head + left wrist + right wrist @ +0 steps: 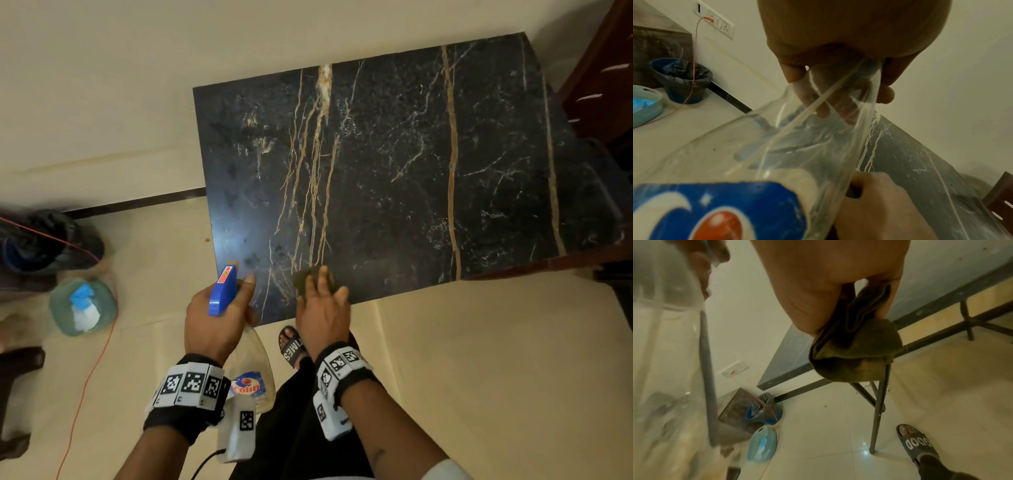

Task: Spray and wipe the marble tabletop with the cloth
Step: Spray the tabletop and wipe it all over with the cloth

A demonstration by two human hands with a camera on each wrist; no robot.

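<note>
The black marble tabletop (394, 164) with gold and white veins fills the upper right of the head view. My left hand (215, 318) grips a clear spray bottle (251, 363) with a blue trigger head (224, 289), held at the table's near left corner. The bottle's clear body (797, 146) and blue label fill the left wrist view. My right hand (322, 308) holds a bunched olive-green cloth (310, 275) over the near edge. In the right wrist view the cloth (855, 350) hangs from my fingers above the table edge (781, 374).
A lined blue bin (48, 240) and a teal container (82, 306) stand on the floor at left, with a red cord (85, 377) running past. A dark wooden chair (603, 75) is at the table's far right. My sandalled foot (291, 346) is under the near edge.
</note>
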